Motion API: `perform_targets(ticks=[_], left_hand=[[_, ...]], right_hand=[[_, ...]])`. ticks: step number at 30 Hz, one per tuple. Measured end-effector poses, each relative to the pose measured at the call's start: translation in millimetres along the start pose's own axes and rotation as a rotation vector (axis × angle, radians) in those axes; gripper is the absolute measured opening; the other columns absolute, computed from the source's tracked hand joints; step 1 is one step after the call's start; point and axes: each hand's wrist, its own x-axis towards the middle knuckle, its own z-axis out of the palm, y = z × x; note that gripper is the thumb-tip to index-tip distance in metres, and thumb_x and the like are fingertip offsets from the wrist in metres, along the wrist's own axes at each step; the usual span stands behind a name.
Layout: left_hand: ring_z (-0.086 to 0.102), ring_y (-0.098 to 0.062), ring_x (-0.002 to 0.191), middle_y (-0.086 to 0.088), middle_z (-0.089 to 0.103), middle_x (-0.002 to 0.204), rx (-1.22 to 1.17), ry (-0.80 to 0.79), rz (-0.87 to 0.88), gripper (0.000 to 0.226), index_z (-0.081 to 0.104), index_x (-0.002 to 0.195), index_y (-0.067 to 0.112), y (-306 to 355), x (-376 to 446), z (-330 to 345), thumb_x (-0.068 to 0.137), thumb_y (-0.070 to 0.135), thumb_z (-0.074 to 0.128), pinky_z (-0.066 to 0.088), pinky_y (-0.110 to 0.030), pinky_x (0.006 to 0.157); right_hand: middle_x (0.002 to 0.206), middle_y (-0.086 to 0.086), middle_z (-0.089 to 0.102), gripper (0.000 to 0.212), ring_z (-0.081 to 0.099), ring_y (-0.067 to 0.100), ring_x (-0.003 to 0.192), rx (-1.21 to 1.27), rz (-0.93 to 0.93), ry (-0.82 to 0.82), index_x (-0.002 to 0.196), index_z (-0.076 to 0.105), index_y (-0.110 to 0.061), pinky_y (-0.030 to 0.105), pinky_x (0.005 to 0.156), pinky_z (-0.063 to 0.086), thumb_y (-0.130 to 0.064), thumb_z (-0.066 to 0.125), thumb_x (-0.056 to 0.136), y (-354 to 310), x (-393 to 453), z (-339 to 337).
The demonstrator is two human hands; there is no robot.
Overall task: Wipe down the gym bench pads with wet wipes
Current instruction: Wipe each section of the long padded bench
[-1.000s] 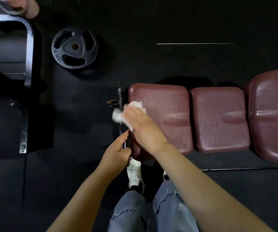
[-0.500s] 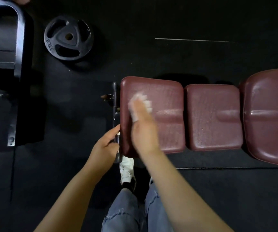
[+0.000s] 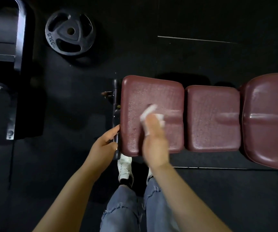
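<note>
Here the left hand (image 3: 107, 142) grips the black frame bar (image 3: 116, 121); the right hand (image 3: 154, 139), fingers flat, presses the wet wipe (image 3: 149, 111) mid-way on the near pad (image 3: 151, 92), streaked damp; middle pad (image 3: 212, 118) and far pad (image 3: 268, 118) likely remain

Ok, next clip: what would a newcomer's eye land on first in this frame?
The maroon bench pads stretching across the middle to the right edge, with the right hand pressing a white wet wipe onto the leftmost pad. Beside it, the left hand grips the black bar at that pad's end. A black weight plate lies on the dark floor, upper left.
</note>
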Motion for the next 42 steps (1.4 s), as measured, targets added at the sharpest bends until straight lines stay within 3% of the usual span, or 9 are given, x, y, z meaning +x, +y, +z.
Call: perform_targets(ticks=[4, 9, 14, 19, 26, 28, 30, 35, 42], left_hand=[[0.064, -0.009, 0.086, -0.004, 0.074, 0.099, -0.089, 0.043, -0.01, 0.061, 0.072, 0.103, 0.035, 7.1, -6.9, 6.1, 0.085, -0.014, 0.041, 0.053, -0.016, 0.068], [0.063, 0.008, 0.106, 0.025, 0.07, 0.113, -0.086, 0.002, 0.025, 0.079, 0.065, 0.121, 0.041, 18.3, -9.7, 7.4, 0.081, -0.021, 0.036, 0.05, -0.014, 0.084], [0.068, -0.002, 0.103, 0.013, 0.073, 0.111, -0.161, 0.042, 0.02, 0.066, 0.068, 0.119, 0.034, 18.1, -10.2, 10.5, 0.085, -0.013, 0.037, 0.053, -0.017, 0.08], [0.07, -0.014, 0.104, 0.005, 0.076, 0.106, -0.25, 0.118, -0.025, 0.044, 0.068, 0.119, 0.016, 4.4, -10.4, 12.8, 0.092, -0.007, 0.041, 0.054, -0.026, 0.084], [0.064, 0.0, 0.11, 0.015, 0.07, 0.118, -0.18, 0.04, 0.037, 0.065, 0.065, 0.122, 0.036, 6.5, -6.2, 10.7, 0.088, -0.009, 0.032, 0.047, -0.026, 0.094], [0.063, 0.0, 0.113, 0.017, 0.07, 0.119, -0.197, 0.059, 0.034, 0.063, 0.063, 0.123, 0.038, 2.4, -6.1, 14.3, 0.091, -0.006, 0.031, 0.047, -0.025, 0.095], [0.064, 0.003, 0.109, 0.02, 0.071, 0.113, -0.238, 0.1, 0.039, 0.055, 0.062, 0.122, 0.039, 1.5, -9.3, 20.3, 0.096, 0.0, 0.031, 0.051, -0.016, 0.085], [0.06, 0.004, 0.114, 0.02, 0.066, 0.123, -0.231, 0.094, 0.034, 0.042, 0.058, 0.132, 0.042, -8.6, -8.2, 22.2, 0.104, 0.023, 0.034, 0.046, -0.023, 0.097], [0.058, 0.008, 0.114, 0.021, 0.062, 0.127, -0.182, 0.06, 0.046, 0.041, 0.049, 0.139, 0.046, -16.9, -2.1, 22.0, 0.106, 0.034, 0.027, 0.044, -0.019, 0.095]], right_hand=[[0.149, 0.007, 0.044, 0.064, 0.036, 0.021, 0.14, -0.114, -0.628, -0.295, 0.142, 0.047, -0.011, 0.024, 0.12, 0.015, 0.01, 0.035, 0.082, 13.4, -12.6, 9.7], [0.143, 0.012, 0.05, 0.056, 0.047, 0.029, 0.132, -0.206, -0.096, 0.095, 0.135, 0.055, -0.004, 0.039, 0.11, 0.041, 0.012, 0.039, 0.084, 109.4, 5.0, -39.0], [0.121, 0.005, 0.059, 0.05, 0.056, 0.024, 0.115, 0.133, 0.153, 0.122, 0.125, 0.06, -0.015, 0.016, 0.103, 0.035, 0.012, 0.046, 0.085, 26.3, -12.6, 8.3], [0.153, 0.003, 0.039, 0.072, 0.029, 0.02, 0.145, -0.085, -0.634, -0.232, 0.147, 0.038, -0.014, 0.034, 0.121, 0.019, 0.016, 0.037, 0.081, 16.0, -39.4, 25.4], [0.147, 0.01, 0.045, 0.066, 0.041, 0.027, 0.138, -0.119, 0.052, 0.25, 0.138, 0.05, -0.004, 0.043, 0.113, 0.036, 0.024, 0.044, 0.079, 105.0, -24.5, -16.4], [0.15, 0.008, 0.042, 0.062, 0.036, 0.021, 0.141, 0.051, 0.26, 0.311, 0.142, 0.047, -0.006, 0.026, 0.117, 0.026, 0.017, 0.044, 0.085, 66.7, -26.8, 3.1], [0.152, 0.002, 0.039, 0.054, 0.028, 0.006, 0.142, 0.11, 0.19, 0.188, 0.145, 0.044, -0.013, 0.011, 0.114, 0.016, 0.002, 0.041, 0.093, 19.7, -34.0, 26.7], [0.144, 0.008, 0.048, 0.062, 0.029, 0.017, 0.143, -0.028, -0.345, -0.032, 0.138, 0.051, -0.007, 0.025, 0.12, 0.015, 0.008, 0.033, 0.08, 37.7, -44.5, 21.4], [0.149, -0.002, 0.039, 0.063, 0.037, 0.019, 0.14, -0.02, 0.304, 0.28, 0.143, 0.046, -0.007, 0.037, 0.115, 0.033, 0.02, 0.045, 0.085, 96.2, -68.5, -7.7]])
